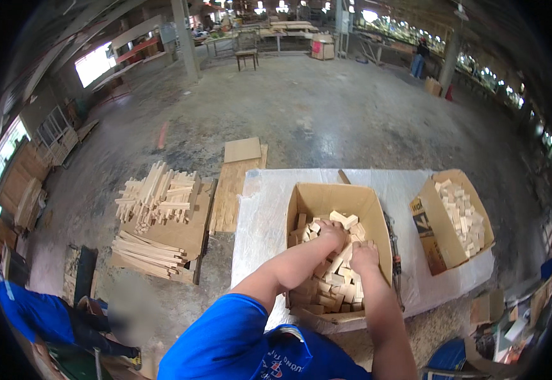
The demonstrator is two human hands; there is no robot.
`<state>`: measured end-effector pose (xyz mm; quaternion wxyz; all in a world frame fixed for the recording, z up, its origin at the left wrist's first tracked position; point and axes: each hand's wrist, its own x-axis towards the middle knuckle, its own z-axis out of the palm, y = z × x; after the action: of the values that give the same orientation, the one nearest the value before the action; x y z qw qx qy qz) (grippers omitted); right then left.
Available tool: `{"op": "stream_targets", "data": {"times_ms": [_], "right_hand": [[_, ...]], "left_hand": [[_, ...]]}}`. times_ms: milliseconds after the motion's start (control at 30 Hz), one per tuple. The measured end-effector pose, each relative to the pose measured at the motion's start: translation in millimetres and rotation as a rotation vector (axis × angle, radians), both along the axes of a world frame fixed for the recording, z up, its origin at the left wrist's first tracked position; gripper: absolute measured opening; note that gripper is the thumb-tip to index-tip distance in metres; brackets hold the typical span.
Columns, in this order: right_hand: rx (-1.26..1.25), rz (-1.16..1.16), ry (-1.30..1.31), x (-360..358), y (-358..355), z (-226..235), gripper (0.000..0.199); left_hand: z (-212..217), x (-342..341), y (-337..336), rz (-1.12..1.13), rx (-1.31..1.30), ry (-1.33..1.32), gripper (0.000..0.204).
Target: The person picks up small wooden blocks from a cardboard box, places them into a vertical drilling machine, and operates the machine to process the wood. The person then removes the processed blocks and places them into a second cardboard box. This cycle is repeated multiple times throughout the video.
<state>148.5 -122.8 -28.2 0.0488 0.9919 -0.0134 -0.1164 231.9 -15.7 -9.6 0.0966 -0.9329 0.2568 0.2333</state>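
Both my hands are inside an open cardboard box (pixel 377 218) filled with small, pale wooden blocks (pixel 336 278). My left hand (pixel 333 234) reaches in at the far middle, its fingers bent down over a wooden block among the heap. Slightly nearer and to the right, my right hand (pixel 365 256) has its fingers curled against the pile by the box's right wall. What lies under the right fingers is hidden. The blocks lie jumbled at many angles.
The box stands on a table with a whitish covering (pixel 260 209). A second cardboard box (pixel 437 244) of blocks sits to the right. Wooden strips (pixel 155 193) are stacked on a low platform at left. A person in blue (pixel 41 316) is at lower left.
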Motion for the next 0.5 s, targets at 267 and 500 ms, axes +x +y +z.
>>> {"op": "stream_targets", "data": {"times_ms": [267,500], "right_hand": [[-0.068,0.032,0.012,-30.9,2.5,-9.9,0.047],[0.164,0.06,0.092,-18.9,-6.6,-6.9,0.038]], "left_hand": [[12.2,-25.0,0.7,-0.131,0.1,0.0,0.074],[1.3,-19.2,-1.8,-0.191,-0.1,-0.04,0.053]]}}
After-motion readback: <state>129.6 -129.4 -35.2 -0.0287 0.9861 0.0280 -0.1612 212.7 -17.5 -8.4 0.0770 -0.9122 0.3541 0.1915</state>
